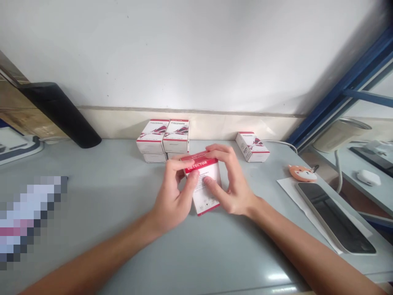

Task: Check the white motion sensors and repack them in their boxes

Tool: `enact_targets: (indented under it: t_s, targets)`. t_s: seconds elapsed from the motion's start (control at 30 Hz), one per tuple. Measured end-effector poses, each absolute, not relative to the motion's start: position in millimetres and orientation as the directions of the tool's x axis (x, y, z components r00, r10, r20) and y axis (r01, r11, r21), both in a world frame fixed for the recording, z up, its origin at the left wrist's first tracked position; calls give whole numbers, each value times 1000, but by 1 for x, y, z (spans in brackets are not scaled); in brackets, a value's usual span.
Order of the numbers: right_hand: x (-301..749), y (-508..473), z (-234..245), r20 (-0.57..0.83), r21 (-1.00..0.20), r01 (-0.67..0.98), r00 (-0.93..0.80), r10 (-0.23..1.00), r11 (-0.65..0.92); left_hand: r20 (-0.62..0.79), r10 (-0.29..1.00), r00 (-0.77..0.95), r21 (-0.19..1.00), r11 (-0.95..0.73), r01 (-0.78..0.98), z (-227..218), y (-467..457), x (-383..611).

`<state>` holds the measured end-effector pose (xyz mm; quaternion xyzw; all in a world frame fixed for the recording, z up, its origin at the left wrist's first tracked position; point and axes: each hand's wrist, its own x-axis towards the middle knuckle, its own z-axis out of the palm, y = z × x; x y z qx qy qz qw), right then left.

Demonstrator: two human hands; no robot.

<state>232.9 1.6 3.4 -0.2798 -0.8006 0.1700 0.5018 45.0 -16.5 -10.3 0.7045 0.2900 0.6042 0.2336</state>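
Between both hands is a small white and red cardboard box (206, 190) marked "DETECTOR", tilted over the grey tabletop. My left hand (176, 190) grips its left side, the thumb on the printed face and fingers at the red top end. My right hand (231, 178) holds the other side, thumb on the same face and fingers curled over the top edge. Behind the hands, against the wall, stand several stacked boxes (162, 135) of the same print. Another such box (252, 146) sits alone to the right.
A black cylinder (61, 110) leans at the back left. At the right a phone (334, 217) lies partly on white paper (288, 188), beside an orange animal-face case (302, 173). A blue metal frame (337, 90) borders the right side. A pixelated patch covers something at left.
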Motion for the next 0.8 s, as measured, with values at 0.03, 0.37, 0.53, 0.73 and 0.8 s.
enact_targets:
  t_s: [0.03, 0.37, 0.53, 0.73, 0.8]
  targets:
    - [234, 3, 1, 637, -622, 282, -359, 682, 730, 690, 722, 50, 712, -690, 127, -11, -15, 44]
    - [236, 11, -5, 186, -899, 245, -537, 823, 363, 677, 733, -62, 734, -668, 119, -18, 4, 34]
    - [236, 15, -11, 244, -869, 275, -488, 838, 413, 716, 698, -6, 692, -709, 140, -17, 3, 33]
    - [230, 13, -14, 286, -799, 399, -406, 868, 449, 676, 734, -63, 735, -664, 139, -25, 11, 31]
    - [227, 11, -15, 316, -766, 449, -361, 878, 460, 671, 739, -66, 740, -660, 133, -24, 12, 30]
